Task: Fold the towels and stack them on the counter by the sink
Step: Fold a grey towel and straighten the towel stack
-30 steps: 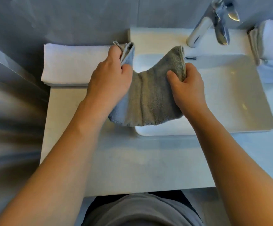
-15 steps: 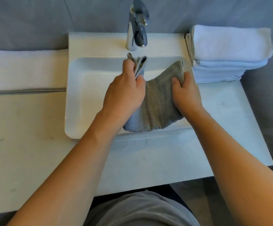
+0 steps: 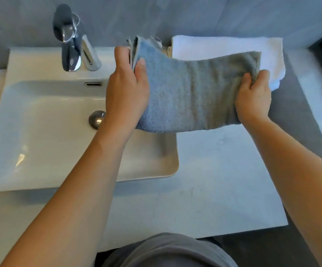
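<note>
A folded grey-blue towel (image 3: 191, 93) hangs in the air between my hands, over the sink's right edge and the counter. My left hand (image 3: 127, 89) pinches its left end, with the layered corners sticking up above the fingers. My right hand (image 3: 252, 97) grips its right end. Behind it, a stack of folded white towels (image 3: 223, 45) rests on the counter against the wall, right of the sink; the grey-blue towel hides its lower part.
The white rectangular sink (image 3: 40, 132) fills the left, with a chrome faucet (image 3: 73, 45) at the back and a drain plug (image 3: 97, 119). The pale counter (image 3: 223, 170) extends right of the sink to a dark edge (image 3: 300, 112).
Both hands have carried the grey-blue towel rightwards, from over the sink basin toward the white stack. My hands moved apart, stretching the towel wider. The view has swung right.
</note>
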Available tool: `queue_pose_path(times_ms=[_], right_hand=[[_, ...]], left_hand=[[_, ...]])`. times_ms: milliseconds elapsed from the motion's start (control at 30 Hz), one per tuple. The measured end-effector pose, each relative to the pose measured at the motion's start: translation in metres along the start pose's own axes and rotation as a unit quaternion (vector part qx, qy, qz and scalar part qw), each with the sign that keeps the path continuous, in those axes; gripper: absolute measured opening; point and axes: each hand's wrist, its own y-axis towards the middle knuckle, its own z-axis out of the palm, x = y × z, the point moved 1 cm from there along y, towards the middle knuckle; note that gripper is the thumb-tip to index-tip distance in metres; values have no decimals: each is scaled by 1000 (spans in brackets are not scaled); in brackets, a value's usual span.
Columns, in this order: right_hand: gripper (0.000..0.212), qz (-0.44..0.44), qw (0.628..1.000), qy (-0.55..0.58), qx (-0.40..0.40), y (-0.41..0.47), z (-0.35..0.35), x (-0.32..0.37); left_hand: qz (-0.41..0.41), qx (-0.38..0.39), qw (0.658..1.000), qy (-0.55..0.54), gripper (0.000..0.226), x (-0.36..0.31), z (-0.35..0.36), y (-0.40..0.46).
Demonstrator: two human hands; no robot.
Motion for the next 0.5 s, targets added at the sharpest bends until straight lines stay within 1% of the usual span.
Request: queue_pose_path(times_ms=[67, 200, 333, 400, 500], right_hand=[[31, 6, 1000, 1, -6, 37, -9, -14], [26, 7, 1000, -8, -11, 93, -20, -42], [37, 5, 999, -31, -34, 148, -34, -58], [37, 6, 998, -53, -30, 171, -39, -66], [31, -15, 998, -66, -4, 197, -39, -75]], left_hand=[[1, -4, 1000, 12, 24, -20, 30, 9], [13, -6, 999, 40, 21, -51, 80, 28], [7, -24, 999, 36, 26, -72, 121, 57], [2, -22, 999, 38, 27, -76, 140, 71], [-28, -9, 999, 42, 28, -71, 165, 88]])
